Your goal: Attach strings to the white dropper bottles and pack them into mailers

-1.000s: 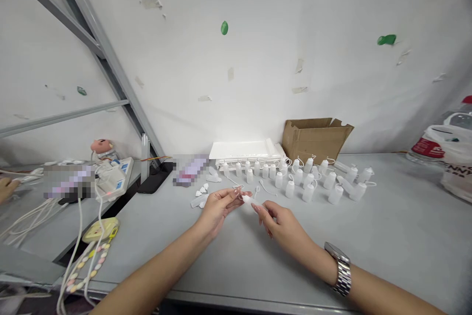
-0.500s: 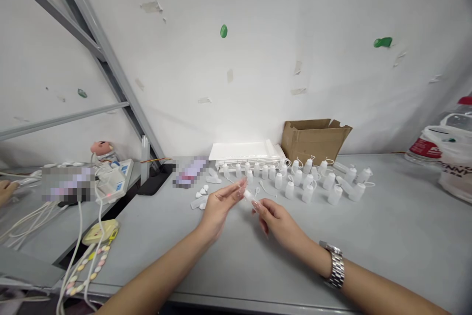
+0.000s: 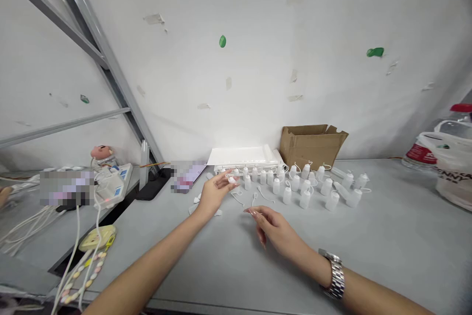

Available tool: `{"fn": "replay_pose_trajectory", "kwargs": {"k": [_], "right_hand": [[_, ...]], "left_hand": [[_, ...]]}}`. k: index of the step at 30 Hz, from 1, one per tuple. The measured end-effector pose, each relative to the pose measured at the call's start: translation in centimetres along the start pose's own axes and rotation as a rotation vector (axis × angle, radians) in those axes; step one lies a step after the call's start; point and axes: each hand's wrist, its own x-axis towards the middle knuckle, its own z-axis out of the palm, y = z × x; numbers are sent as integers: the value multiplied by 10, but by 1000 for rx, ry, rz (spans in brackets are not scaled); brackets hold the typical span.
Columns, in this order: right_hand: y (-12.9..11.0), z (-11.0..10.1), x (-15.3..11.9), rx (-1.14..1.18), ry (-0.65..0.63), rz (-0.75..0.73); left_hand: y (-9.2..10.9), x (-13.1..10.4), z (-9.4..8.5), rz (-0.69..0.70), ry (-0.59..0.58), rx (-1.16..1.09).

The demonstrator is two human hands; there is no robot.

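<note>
My left hand (image 3: 212, 197) reaches out over the table, its fingers closed round a small white bottle (image 3: 232, 180) mostly hidden by them. It is at the left end of a row of similar bottles. My right hand (image 3: 275, 226) is lower and nearer, thumb and forefinger pressed together; whether anything is between them I cannot make out. Just beyond its fingertips lies a small white cap with a strap (image 3: 254, 199). Other thin white straps (image 3: 266, 194) lie close by. Several white squeeze bottles (image 3: 304, 199) stand to the right, many with looped cap straps.
Behind the bottles are a stack of white trays (image 3: 243, 155) and an open cardboard box (image 3: 309, 148). Loose white pieces (image 3: 197, 199) and a phone (image 3: 191, 177) lie left. A plastic bag (image 3: 455, 172) is at far right, cables (image 3: 79, 236) at left. Another person's hand (image 3: 4, 194) shows at the far left edge.
Both hands were together at the small bottle. My left hand has moved away, forward and left, with it; my right hand has let go and stayed near its place. The view has tilted slightly.
</note>
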Motion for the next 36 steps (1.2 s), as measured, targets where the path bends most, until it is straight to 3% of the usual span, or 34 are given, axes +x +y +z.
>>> {"fn": "replay_pose_trajectory", "kwargs": {"k": [5,12,21,30,36], "right_hand": [[0,3,-4,-19,-58,-10],[0,4,-9,-60,-88,-15],[1,4,-10,-74,-109,-17],[-3,5,-12,-95,-130,-3],[-3,5,-13,-109,-147,11]], "left_hand": [[-20,27,8,46,123,155],[-40,34,12,83,165,256],[-36,31,7,63,146,321],[-34,33,17,66,146,361],[-24,26,2,38,131,458]]}}
